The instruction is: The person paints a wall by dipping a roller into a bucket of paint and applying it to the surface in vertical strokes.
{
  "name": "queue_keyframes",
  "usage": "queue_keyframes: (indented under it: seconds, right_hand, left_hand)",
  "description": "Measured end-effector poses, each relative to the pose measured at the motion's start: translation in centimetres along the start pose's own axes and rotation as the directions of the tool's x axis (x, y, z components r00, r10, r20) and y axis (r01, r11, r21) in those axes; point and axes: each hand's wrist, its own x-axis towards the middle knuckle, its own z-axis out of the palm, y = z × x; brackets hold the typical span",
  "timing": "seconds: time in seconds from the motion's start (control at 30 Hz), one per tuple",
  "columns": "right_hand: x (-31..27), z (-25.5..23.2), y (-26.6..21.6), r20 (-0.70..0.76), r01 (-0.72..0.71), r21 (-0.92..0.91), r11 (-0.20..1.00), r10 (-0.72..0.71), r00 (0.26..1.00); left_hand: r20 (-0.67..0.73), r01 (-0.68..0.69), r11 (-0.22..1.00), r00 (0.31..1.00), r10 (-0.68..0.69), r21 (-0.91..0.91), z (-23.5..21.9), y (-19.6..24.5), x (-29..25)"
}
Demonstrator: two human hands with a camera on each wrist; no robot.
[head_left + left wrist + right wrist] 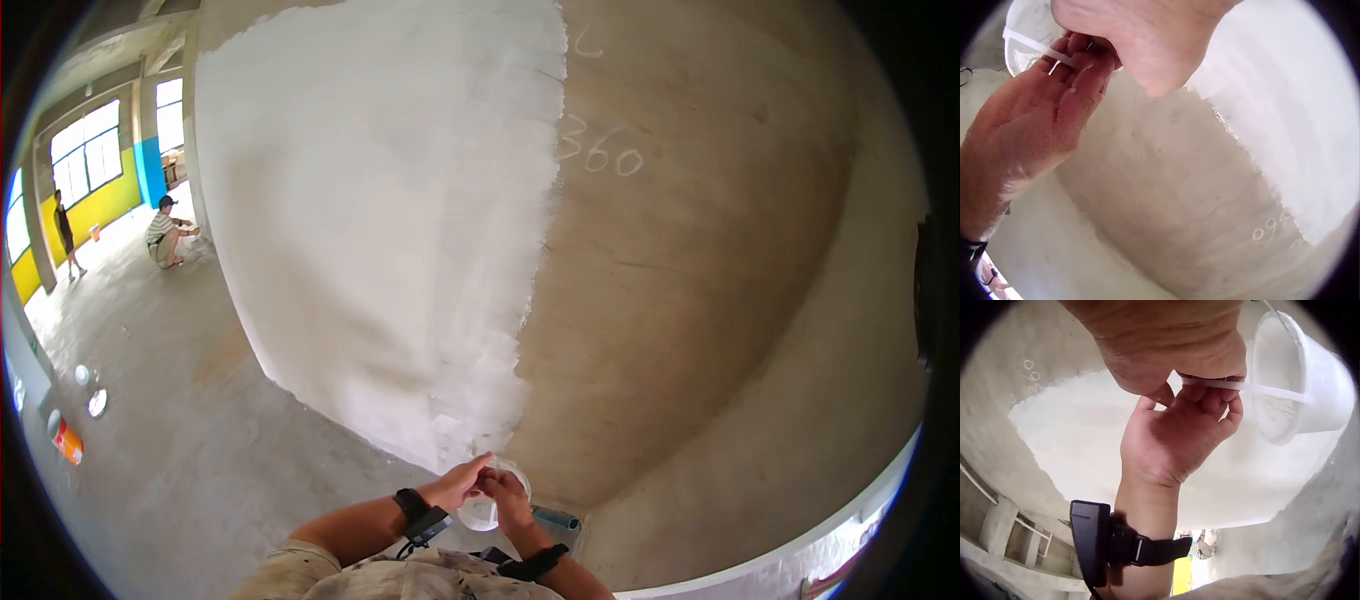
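Observation:
Both hands meet low in the head view, close in front of the body. My left hand (458, 484) comes in from the left, its fingers up against my right hand (512, 500). A white bucket (480, 516) shows partly below them; the forearms and hands cover some of it. In the right wrist view, the bucket's narrow white handle (1272, 392) runs across its opening to the curled fingers of both hands. The left wrist view shows my right palm upturned, fingers bent round that handle. White smears line the bucket's inner wall (1279, 406).
Ahead stands a wall, part coated white (370, 190), part bare brown (660, 280) with chalked "360". A teal tube (556, 517) lies beside the bucket. An orange bucket (66, 440) and white lid (97, 403) are at left. One person (163, 235) squats; another (64, 232) stands.

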Motion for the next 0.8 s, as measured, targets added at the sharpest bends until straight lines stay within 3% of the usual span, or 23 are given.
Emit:
queue_keyframes:
  seconds: [0.07, 0.2, 0.27, 0.4, 0.57, 0.8]
  right_hand:
    - [-0.1, 0.0, -0.2, -0.17, 0.014, -0.036, 0.999, -0.02, 0.985]
    - [-1.6, 0.5, -1.5, -0.22, -0.049, -0.02, 0.999, 0.043, 0.974]
    - [-2.0, 1.0, -1.3, -0.223, -0.094, -0.026, 0.995, 0.086, 0.971]
    - [-1.8, 1.9, -0.5, -0.231, -0.095, -0.074, 0.993, 0.075, 0.97]
    - [-1.0, 4.3, -0.6, -0.233, -0.05, -0.112, 0.992, 0.022, 0.972]
    - [0.3, 7.9, -0.3, -0.228, -0.091, -0.211, 0.973, 0.042, 0.973]
  left_hand:
    - [-0.174, 0.098, 0.988, 0.982, -0.077, 0.117, 0.6, 2.0, -2.9]
    - [-0.228, 0.023, 0.982, 0.974, 0.02, 0.185, -5.0, 3.3, -5.7]
    - [-0.261, -0.108, 0.98, 0.954, 0.15, 0.168, -8.3, 3.9, -7.7]
    - [-0.346, -0.105, 0.994, 0.931, 0.112, 0.04, -12.5, 4.9, -11.7]
    - [-0.249, -0.019, 0.996, 0.968, -0.003, -0.086, -13.2, 5.1, -13.6]
    - [0.021, 0.116, 0.984, 0.993, -0.115, -0.138, -9.9, 5.8, -8.2]
